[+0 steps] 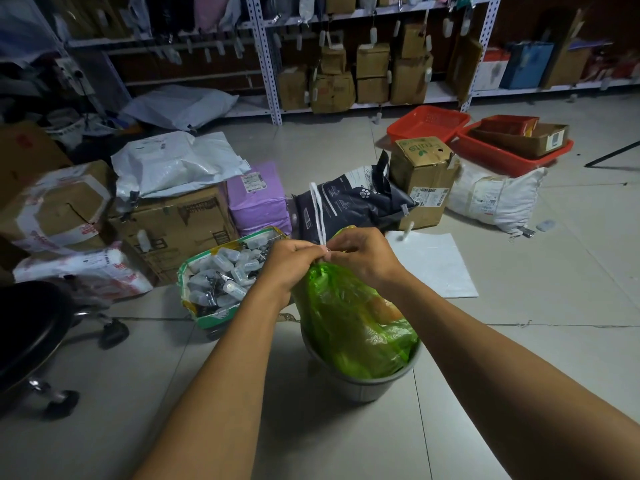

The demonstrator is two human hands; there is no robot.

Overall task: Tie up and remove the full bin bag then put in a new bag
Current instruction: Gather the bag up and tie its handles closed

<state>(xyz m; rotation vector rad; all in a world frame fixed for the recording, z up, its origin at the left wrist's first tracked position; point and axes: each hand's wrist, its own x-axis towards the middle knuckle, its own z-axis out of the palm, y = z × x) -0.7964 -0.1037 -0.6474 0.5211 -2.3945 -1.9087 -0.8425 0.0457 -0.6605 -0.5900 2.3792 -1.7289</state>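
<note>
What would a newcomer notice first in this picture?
At centre, the left hand and right hand pinch the white drawstring above a translucent green plastic bin bag in a grey round bin. Two red plastic baskets lie far right.

I see both bare forearms reaching forward and converging in front of me. My left hand (pixel 289 263) and right hand (pixel 363 256) meet knuckle to knuckle, fingers curled inward, each pinching at the same spot between them. Both wrists bend slightly down, the backs of the hands facing me.
</note>
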